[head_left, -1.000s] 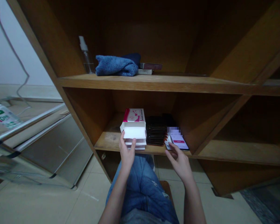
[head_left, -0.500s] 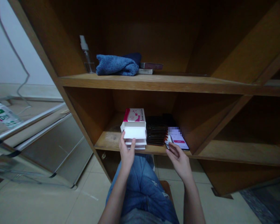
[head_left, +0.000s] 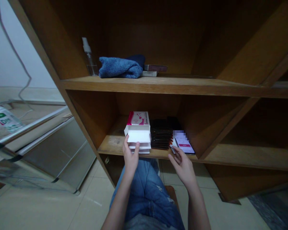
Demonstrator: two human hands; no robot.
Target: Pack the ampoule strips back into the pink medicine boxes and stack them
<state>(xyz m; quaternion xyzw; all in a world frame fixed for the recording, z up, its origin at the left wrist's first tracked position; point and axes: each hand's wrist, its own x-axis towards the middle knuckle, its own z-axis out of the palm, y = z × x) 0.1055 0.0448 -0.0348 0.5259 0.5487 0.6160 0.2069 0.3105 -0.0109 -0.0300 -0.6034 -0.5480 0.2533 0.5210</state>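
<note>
A pink and white cardboard box (head_left: pixel 139 118) lies on the lower shelf with its white flaps (head_left: pixel 138 136) open toward me. My left hand (head_left: pixel 131 156) grips the box's front end, thumb on the flaps and fingers at the left side. To the box's right is a stack of dark brown packets (head_left: pixel 161 137). Beside the stack lie a lit smartphone (head_left: pixel 185 146) and something white and flat, partly covered. My right hand (head_left: pixel 182 164) hovers at the shelf edge by the phone, thumb apart from its bent fingers, with nothing visible in it.
On the upper shelf (head_left: pixel 158 85) stand a spray bottle (head_left: pixel 91 60), a folded blue towel (head_left: pixel 121 67) and two small flat boxes (head_left: pixel 156 68). A metal-framed rack (head_left: pixel 50 150) stands at the left with a printed package (head_left: pixel 4 118) on it. My legs (head_left: pixel 146 191) are below the shelf.
My right hand has shifted slightly left and its thumb has spread away from the fingers. My left hand and the box look the same.
</note>
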